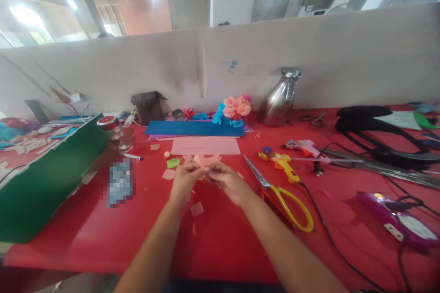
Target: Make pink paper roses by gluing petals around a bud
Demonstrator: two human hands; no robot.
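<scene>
Pink paper (199,160) pinched by left grip (186,177), right grip (227,179); table edge (220,275) under forearms (156,233).

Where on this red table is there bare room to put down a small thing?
A wide bare patch of the red table lies between the green board and left forearm, nearer than the blurred object. A smaller one lies between left and right forearm, nearer than the paper scraps. The right is crowded: scissors, glue gun, purple device.
</scene>
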